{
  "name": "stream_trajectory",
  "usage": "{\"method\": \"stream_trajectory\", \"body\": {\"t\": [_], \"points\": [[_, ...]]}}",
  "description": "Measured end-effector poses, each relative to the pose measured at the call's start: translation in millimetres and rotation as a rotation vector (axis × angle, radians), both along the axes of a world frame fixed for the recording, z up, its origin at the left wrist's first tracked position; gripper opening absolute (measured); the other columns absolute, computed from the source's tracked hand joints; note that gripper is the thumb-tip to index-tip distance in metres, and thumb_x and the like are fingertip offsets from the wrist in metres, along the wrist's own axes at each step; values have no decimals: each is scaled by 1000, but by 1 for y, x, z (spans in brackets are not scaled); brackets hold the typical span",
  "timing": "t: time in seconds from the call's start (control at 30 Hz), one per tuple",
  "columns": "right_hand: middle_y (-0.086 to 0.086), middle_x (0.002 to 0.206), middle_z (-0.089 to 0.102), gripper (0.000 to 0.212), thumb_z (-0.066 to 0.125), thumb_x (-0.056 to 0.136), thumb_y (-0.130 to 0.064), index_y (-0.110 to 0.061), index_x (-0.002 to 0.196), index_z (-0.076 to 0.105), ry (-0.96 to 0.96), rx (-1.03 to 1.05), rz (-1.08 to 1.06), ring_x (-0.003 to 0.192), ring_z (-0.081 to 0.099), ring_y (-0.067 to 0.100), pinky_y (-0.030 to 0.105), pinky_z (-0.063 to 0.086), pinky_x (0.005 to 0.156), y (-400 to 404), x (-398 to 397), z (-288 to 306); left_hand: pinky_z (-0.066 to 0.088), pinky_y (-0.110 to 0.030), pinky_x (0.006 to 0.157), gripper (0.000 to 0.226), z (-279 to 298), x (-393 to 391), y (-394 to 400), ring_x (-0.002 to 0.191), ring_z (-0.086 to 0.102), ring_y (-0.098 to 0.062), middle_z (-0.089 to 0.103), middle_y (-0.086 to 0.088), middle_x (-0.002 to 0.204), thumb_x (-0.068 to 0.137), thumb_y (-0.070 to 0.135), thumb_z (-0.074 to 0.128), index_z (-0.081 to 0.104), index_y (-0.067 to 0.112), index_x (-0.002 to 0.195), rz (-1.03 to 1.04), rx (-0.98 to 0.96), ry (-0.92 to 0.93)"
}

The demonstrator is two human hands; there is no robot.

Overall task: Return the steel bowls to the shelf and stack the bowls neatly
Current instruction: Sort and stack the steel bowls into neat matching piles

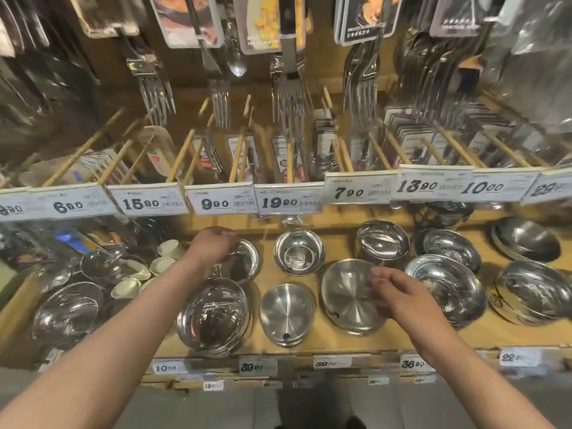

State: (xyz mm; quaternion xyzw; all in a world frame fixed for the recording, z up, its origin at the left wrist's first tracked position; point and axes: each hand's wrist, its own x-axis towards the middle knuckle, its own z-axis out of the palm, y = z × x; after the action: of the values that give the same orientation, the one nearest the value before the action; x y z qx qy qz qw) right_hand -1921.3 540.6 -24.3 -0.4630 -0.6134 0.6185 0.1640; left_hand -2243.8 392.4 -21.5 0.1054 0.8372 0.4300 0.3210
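Observation:
Several steel bowls stand on the wooden shelf. My left hand reaches to the back row, its fingers curled down over the left rim of a shiny steel bowl. My right hand is blurred, with its fingers loosely extended at the right rim of a wide brushed steel bowl. Between my arms lie a small brushed bowl and a deep mirror-finish bowl. Behind them sits a small polished bowl. Stacked bowls stand behind my right hand.
More steel bowls fill the shelf's right side. Glass bowls and small white dishes sit at the left. An upper shelf edge with price tags overhangs the back row, and packed forks hang above it.

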Motion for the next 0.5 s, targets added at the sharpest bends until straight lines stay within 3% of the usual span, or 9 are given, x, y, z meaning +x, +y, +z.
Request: {"method": "stream_trajectory", "body": {"t": [0.07, 0.17, 0.27, 0.33, 0.37, 0.43, 0.5], "points": [[-1, 95, 77, 20, 59, 100, -17, -32, 102, 71, -28, 30, 61, 92, 74, 17, 33, 61, 75, 6, -30, -2, 60, -33, 70, 16, -5, -18, -9, 71, 68, -18, 72, -6, 90, 96, 12, 62, 68, 6, 109, 1, -49, 54], [2, 90, 75, 22, 60, 97, -22, -37, 86, 71, -83, 118, 163, 91, 72, 22, 46, 59, 88, 17, -80, -12, 55, -46, 92, 19, -19, -35, -14, 84, 60, -23, 71, -11, 98, 98, 17, 58, 72, 6, 108, -47, -192, 86], [-4, 95, 74, 17, 61, 95, -26, -25, 108, 72, -210, 307, 263, 87, 66, 21, 34, 51, 77, 34, -127, -32, 53, -38, 86, 23, -36, -44, -12, 93, 63, -27, 71, -13, 104, 98, 19, 62, 69, 5, 115, -110, -315, 139], [7, 110, 74, 28, 60, 95, -22, -16, 120, 69, -337, 431, 329, 91, 65, 25, 29, 41, 73, 48, -154, -51, 53, -32, 74, 36, -45, -47, -10, 93, 66, -29, 68, -10, 94, 98, 23, 61, 62, 1, 126, -192, -411, 179], [11, 115, 73, 30, 58, 95, -21, -13, 122, 68, -414, 482, 361, 95, 65, 29, 29, 41, 74, 55, -165, -59, 55, -34, 75, 40, -50, -49, -9, 96, 67, -29, 68, -9, 97, 98, 24, 62, 59, 1, 130, -223, -450, 190], [18, 124, 68, 34, 56, 97, -23, -6, 126, 63, -577, 545, 409, 110, 64, 33, 31, 44, 81, 65, -182, -75, 53, -41, 95, 48, -61, -55, -7, 116, 64, -34, 64, -16, 125, 97, 21, 62, 50, 2, 140, -255, -521, 197], [21, 133, 61, 41, 54, 99, -25, 1, 131, 57, -678, 560, 431, 122, 58, 35, 34, 44, 93, 71, -193, -87, 47, -40, 104, 54, -71, -59, -9, 129, 55, -35, 52, -18, 145, 97, 20, 62, 45, 3, 146, -266, -591, 211]]}}
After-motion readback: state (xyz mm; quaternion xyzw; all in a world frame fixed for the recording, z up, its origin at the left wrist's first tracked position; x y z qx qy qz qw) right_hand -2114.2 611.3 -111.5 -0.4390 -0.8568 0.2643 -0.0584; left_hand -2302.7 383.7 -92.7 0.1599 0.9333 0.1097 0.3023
